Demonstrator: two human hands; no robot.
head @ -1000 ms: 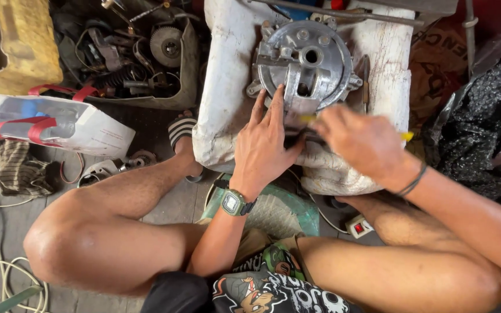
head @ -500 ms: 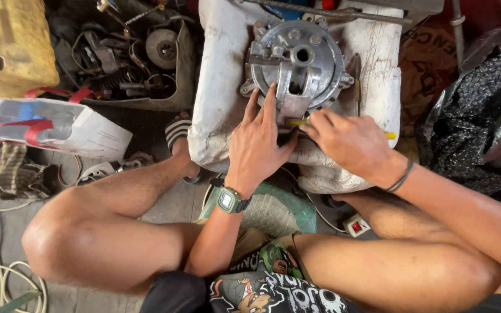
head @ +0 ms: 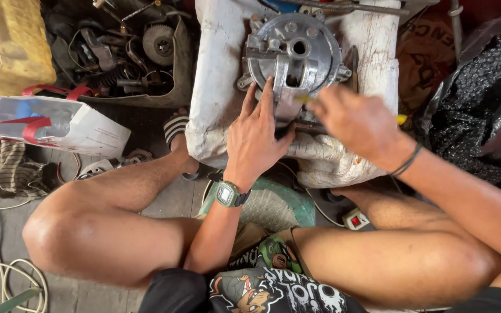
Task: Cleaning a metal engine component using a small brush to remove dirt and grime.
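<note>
- Right hand (head: pixel 358 122) is clenched around a yellow-handled tool (head: pixel 400 119); only the handle's butt end and a sliver of yellow near the fingers show, so it is probably a screwdriver, but the tip is hidden.
- Tool's working end points left toward the lower edge of the round metal housing (head: pixel 294 55), where a dark shaft (head: pixel 305 127) lies just under the casting.
- Left hand (head: pixel 256 136) lies flat and open-fingered against the housing's lower left, index and middle fingers pressed up the casting; it grasps nothing, just braces the part so it does not shift under the tool.
- Housing sits on a white wrapped block (head: pixel 218 75), which acts as a raised, padded bench between the person's knees and keeps the work close to both hands.
- Person sits cross-legged on the floor; a green-faced wristwatch (head: pixel 227 194) is on the left wrist, a dark band (head: pixel 406 161) on the right.
- Tray of dark spare parts and a toothed gear (head: pixel 159 43) lies upper left, within arm's reach.
- White bag with red handles (head: pixel 53 122) lies at left, a black plastic sheet (head: pixel 482 98) at right.
- Hidden: contact point between tool and housing, covered by the right hand's knuckles; housing's top edge runs near the frame edge; right hand is motion-blurred.
</note>
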